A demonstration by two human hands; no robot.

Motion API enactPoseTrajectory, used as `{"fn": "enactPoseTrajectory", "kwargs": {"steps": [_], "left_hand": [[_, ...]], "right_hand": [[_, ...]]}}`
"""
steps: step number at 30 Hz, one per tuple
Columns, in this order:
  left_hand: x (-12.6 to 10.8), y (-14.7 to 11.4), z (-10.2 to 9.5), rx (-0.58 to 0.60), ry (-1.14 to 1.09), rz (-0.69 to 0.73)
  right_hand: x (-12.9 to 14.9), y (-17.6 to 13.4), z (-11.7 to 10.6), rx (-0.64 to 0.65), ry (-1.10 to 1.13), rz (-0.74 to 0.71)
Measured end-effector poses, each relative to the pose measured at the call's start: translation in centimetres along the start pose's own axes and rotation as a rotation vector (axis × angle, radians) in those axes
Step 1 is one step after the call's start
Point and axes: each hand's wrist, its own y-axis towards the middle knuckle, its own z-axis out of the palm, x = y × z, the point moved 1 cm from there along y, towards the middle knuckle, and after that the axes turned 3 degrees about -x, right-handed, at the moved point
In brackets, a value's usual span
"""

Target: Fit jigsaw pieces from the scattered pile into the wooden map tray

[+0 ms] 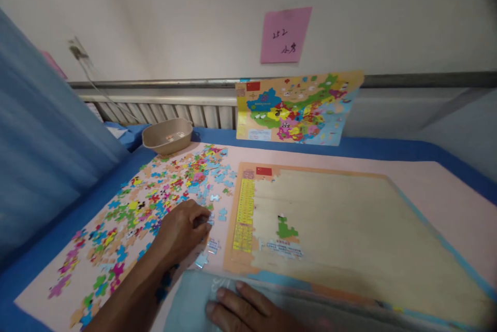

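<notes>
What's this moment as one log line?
left hand: at loose puzzle pieces, grip unclear | right hand: on pale blue cloth | puzzle board: green section lying inside | map picture: standing behind

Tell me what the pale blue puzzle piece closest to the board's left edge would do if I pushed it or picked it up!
The pale blue puzzle piece looks small and thin, so it's probably light. It lies flat, so it would likely slide rather than roll. Its sticking-out knobs might bend if squeezed hard.
</notes>
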Motion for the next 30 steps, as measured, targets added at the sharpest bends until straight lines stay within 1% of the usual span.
{"fn": "enactPoseTrajectory", "kwargs": {"steps": [2, 9, 16, 19, 23, 28, 30], "left_hand": [[0.2, 0.0, 0.0, 0.002, 0.02, -0.001], [0.2, 0.1, -0.2, 0.004, 0.045, 0.025], [0.0, -0.4, -0.4, -0.049, 0.127, 0.159], [0.0, -0.7, -0.3, -0.06, 0.107, 0.186], [-0.1, -0.8, -0.3, -0.05, 0.079, 0.202], [-0.7, -1.0, -0.2, -0.054, 0.03, 0.302], [-1.2, -1.4, 0.1, -0.051, 0.004, 0.343]], "right_hand": [[0.2, 0.0, -0.1, 0.04, 0.011, 0.004], [1.2, -0.2, 0.8, -0.044, 0.043, 0.071], [1.1, -0.2, 0.5, -0.038, 0.037, 0.082], [1.1, 0.0, 0.2, -0.034, 0.025, 0.082], [0.9, 0.3, -0.2, -0.068, 0.054, 0.103], [0.8, 0.4, -0.5, -0.045, 0.066, 0.123], [0.9, 0.4, -0.5, -0.075, 0.076, 0.149]]}}
